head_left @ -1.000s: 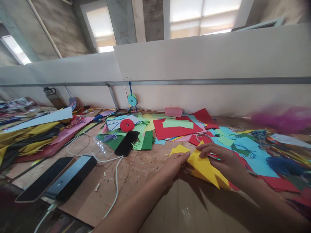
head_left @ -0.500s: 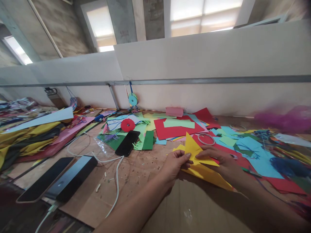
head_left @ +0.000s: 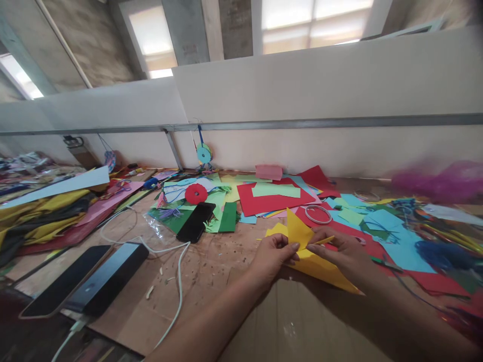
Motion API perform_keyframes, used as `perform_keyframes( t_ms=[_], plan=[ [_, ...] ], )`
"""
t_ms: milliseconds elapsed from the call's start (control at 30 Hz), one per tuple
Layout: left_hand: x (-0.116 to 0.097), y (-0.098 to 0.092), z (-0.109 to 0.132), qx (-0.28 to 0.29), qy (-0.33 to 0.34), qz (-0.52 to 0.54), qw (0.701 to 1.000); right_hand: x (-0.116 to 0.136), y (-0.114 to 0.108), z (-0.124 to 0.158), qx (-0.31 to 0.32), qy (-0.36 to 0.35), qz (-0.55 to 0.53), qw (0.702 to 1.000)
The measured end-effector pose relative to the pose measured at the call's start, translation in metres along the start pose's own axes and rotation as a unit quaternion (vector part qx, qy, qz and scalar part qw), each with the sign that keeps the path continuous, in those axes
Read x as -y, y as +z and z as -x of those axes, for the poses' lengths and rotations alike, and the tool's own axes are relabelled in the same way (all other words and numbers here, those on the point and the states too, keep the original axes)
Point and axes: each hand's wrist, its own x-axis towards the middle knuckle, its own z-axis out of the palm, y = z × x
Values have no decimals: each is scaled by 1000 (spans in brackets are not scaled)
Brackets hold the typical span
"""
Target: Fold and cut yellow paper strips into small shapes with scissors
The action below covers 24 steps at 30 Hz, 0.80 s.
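Note:
A folded sheet of yellow paper (head_left: 324, 270) is held between both hands above the front of the table. One pointed flap (head_left: 296, 227) of it stands up between the hands. My left hand (head_left: 277, 251) pinches its left part, with thumb and fingers closed. On the other side my right hand (head_left: 341, 251) grips a narrow folded part of the same sheet between thumb and fingers. My fingers hide the creases where the hands meet. Just behind the right hand lies a pale ring (head_left: 318, 214).
Red card (head_left: 252, 202), light blue paper (head_left: 407, 251) and green pieces lie behind and to the right. A black phone (head_left: 196, 222), a red disc (head_left: 195, 193), a power bank (head_left: 107, 279) and a white cable (head_left: 179, 281) are to the left. A white partition (head_left: 320, 90) stands behind.
My right thumb and fingers have closed further on the right flap, which now looks narrower. The left hand keeps its pinch. The whole view has shifted slightly.

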Motion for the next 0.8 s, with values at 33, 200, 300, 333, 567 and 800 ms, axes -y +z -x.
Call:
perform_keyframes(
  t_ms=[33, 200, 300, 333, 567, 800],
  plan=[
    [0, 0, 0, 3, 6, -5, 1000, -1, 1, 0, -6, 8, -9, 1000],
    [0, 2, 2, 20, 11, -32, 999, -5, 4, 1, -36, 44, -37, 998],
    [-2, 2, 3, 28, 18, -58, 998, -8, 5, 0, -49, 48, -39, 997],
    [-2, 3, 3, 32, 26, -65, 997, -8, 5, 0, -51, 48, -34, 997],
    [-1, 4, 3, 39, 63, -85, 994, -7, 5, 1, -73, 55, 1, 996],
    [0, 4, 1, 32, 43, -68, 996, -6, 6, 1, -71, 47, -14, 996]
  ],
)
